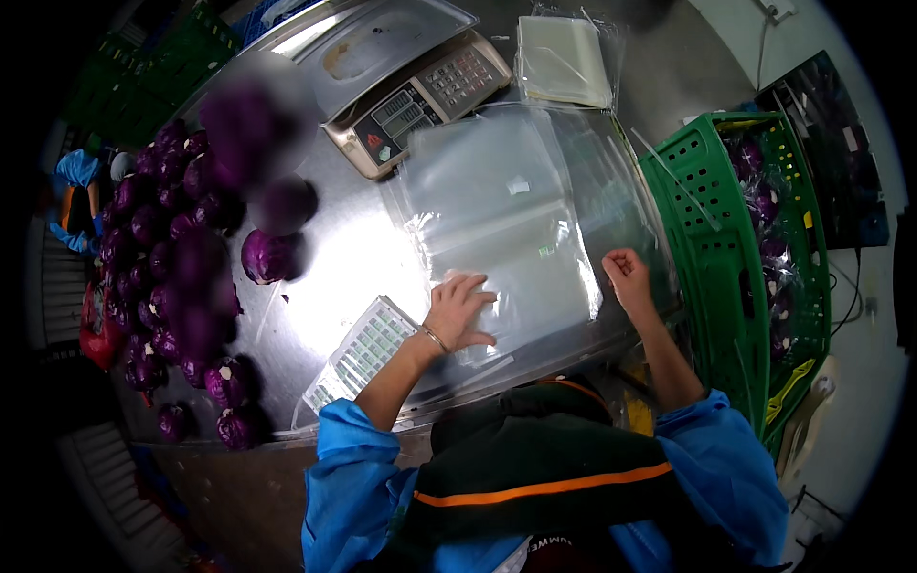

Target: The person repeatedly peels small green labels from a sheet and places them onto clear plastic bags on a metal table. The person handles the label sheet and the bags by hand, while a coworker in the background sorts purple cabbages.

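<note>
Clear plastic bags [494,172] lie flat in layers on the metal table. My left hand [458,311], fingers spread, rests at the left edge of the top bags and grips nothing. Over the right edge of the pile is my right hand [627,276], its fingers curled together and no object visible in them. One small green-printed sticker [546,251] is on the bags between my hands; a whitish sticker [518,186] shows farther up. Beside my left wrist lies a sheet of green-and-white stickers [372,344], partly covered by my forearm.
Many red cabbages [150,222] crowd the table's left side. A weighing scale [430,93] stands at the back, near a stack of folded plastic bags [562,61]. On the right, a green crate [706,251] holds wrapped cabbages [766,204]. Another person [79,197] is at far left.
</note>
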`<act>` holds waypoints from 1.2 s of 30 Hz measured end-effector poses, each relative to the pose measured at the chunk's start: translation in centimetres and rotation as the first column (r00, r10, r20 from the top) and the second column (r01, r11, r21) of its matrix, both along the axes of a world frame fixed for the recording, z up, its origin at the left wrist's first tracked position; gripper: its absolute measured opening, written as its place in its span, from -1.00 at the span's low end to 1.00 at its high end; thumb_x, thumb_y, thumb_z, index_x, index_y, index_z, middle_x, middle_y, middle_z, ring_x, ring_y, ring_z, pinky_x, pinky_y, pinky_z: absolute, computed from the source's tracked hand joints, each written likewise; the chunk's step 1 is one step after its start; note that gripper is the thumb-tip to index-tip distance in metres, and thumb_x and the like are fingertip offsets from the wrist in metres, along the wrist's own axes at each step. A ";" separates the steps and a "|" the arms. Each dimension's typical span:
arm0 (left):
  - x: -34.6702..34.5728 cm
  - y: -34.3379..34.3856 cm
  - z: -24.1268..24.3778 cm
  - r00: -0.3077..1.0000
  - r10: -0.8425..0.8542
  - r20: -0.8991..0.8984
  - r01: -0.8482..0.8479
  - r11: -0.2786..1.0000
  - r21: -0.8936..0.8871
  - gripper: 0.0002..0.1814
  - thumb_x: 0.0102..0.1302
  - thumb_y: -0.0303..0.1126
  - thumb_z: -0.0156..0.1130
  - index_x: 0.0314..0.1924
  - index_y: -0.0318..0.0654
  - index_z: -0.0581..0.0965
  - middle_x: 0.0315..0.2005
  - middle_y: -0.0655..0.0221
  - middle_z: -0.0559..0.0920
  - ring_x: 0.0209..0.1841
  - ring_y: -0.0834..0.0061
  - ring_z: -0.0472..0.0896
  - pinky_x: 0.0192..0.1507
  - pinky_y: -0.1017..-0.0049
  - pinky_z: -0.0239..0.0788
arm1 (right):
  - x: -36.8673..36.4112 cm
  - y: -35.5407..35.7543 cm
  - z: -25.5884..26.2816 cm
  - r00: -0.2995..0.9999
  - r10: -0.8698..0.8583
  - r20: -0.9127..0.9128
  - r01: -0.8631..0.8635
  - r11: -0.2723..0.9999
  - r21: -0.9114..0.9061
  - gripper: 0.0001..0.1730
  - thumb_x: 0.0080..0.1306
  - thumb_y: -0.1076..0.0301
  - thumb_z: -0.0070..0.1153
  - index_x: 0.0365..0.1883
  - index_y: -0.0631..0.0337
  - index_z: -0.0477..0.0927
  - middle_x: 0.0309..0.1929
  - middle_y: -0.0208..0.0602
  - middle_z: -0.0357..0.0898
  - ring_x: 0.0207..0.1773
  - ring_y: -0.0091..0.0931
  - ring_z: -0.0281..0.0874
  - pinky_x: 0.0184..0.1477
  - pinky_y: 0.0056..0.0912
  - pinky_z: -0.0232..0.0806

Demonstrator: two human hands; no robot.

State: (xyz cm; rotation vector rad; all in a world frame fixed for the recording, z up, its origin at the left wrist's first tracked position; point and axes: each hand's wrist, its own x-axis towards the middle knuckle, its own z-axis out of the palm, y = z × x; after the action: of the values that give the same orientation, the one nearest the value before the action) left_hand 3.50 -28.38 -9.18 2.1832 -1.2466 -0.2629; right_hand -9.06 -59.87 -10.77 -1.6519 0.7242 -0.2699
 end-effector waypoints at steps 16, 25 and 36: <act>1.4 -0.9 -2.4 0.991 0.079 -0.108 -0.087 0.993 -0.077 -0.80 0.07 -0.15 0.29 -0.35 -0.03 0.60 -0.19 0.42 0.54 -0.07 0.42 0.43 -0.01 0.35 0.17 | -0.9 0.1 1.2 0.994 0.081 -0.074 -0.075 0.994 0.077 -0.89 0.23 0.42 0.11 -0.31 0.20 0.46 -0.55 -0.56 0.43 -0.58 -0.76 0.29 -0.57 -0.71 0.13; 5.9 -2.0 5.5 0.983 0.181 -0.007 -0.167 0.891 -0.422 -0.61 0.02 -0.20 0.33 -0.20 -0.22 0.45 -0.33 0.35 0.54 -0.28 0.40 0.51 -0.18 0.36 0.31 | 3.5 0.7 5.6 0.680 0.665 -0.308 -0.652 0.359 -0.668 -0.56 0.11 0.08 0.21 -0.13 0.13 0.45 -0.17 -0.28 0.41 -0.13 -0.45 0.34 -0.07 -0.33 0.22; 1.3 -4.6 -2.3 0.983 0.041 0.180 -0.076 0.978 0.193 -0.17 -0.13 0.23 0.21 0.11 -0.10 0.36 0.03 0.33 0.40 0.14 0.23 0.28 0.15 0.07 0.00 | 6.1 3.4 -1.9 0.558 0.706 -0.435 -0.682 0.091 -0.726 -0.54 0.06 -0.10 0.10 -0.23 0.04 0.48 -0.24 -0.26 0.38 -0.04 -0.26 0.30 0.05 -0.13 0.11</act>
State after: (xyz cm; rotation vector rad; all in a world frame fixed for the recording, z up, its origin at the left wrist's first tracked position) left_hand 4.76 -32.97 -11.44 2.4558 -1.2951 -0.1802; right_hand -2.94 -56.49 -12.68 -2.7662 -0.4818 0.1148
